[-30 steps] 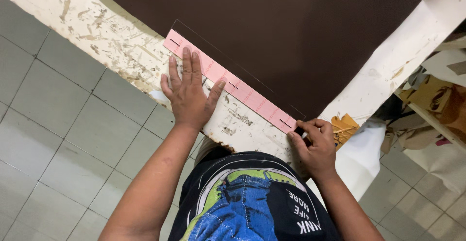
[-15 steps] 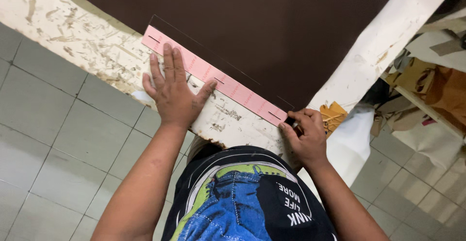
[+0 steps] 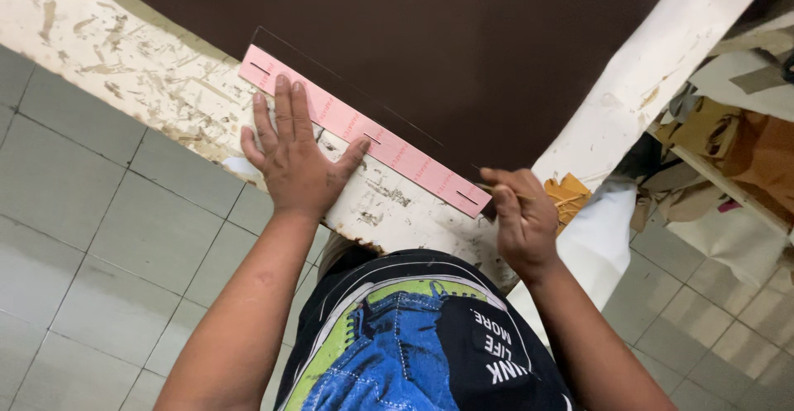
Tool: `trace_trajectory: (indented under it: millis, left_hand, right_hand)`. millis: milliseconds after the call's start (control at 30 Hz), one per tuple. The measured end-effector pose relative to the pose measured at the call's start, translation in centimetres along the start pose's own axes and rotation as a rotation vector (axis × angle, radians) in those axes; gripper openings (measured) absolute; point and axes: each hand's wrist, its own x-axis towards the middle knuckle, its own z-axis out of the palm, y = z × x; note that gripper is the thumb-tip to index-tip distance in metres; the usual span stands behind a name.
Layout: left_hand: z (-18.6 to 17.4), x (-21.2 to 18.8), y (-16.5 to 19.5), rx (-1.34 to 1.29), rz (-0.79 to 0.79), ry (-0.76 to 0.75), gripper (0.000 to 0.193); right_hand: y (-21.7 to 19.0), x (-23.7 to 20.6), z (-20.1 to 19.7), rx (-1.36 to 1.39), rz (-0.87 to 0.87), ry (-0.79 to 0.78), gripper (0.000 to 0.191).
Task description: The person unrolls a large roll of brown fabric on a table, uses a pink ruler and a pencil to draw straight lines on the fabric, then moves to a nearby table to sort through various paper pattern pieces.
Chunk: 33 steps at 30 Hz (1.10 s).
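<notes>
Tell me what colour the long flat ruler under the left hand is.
Pink, with a clear edge strip; the long flat ruler shows best in the head view, pressed by the left hand.

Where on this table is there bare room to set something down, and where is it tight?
Free: the dark brown sheet beyond the pink ruler, and the scuffed white table edge left of the left hand. Crowded: the near corner, where the right hand holds a thin tool at the ruler's end.
</notes>
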Motion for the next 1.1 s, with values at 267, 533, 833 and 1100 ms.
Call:
trace_trajectory:
  millis: [267, 533, 833, 1100]
  left_hand:
    - [-0.3, 0.2, 0.2, 0.006, -0.009, -0.009, 0.113]
    - [0.1, 0.3, 0.0, 0.016, 0.007, -0.002, 0.113]
    - [0.1, 0.4, 0.1, 0.015, 0.000, -0.001, 0.113]
    - [-0.4, 0.5, 0.6, 0.006, -0.014, -0.016, 0.114]
  right_hand:
    - [-0.9, 3.0, 3.7, 0.094, -0.040, -0.178, 0.025]
    - [-1.3, 3.5, 4.3, 0.026, -0.048, -0.161, 0.024]
    - [-2.6, 4.3, 4.0, -0.132, -0.164, -0.190, 0.019]
    - [-2.6, 2.6, 1.7, -0.252, -0.110, -0.156, 0.014]
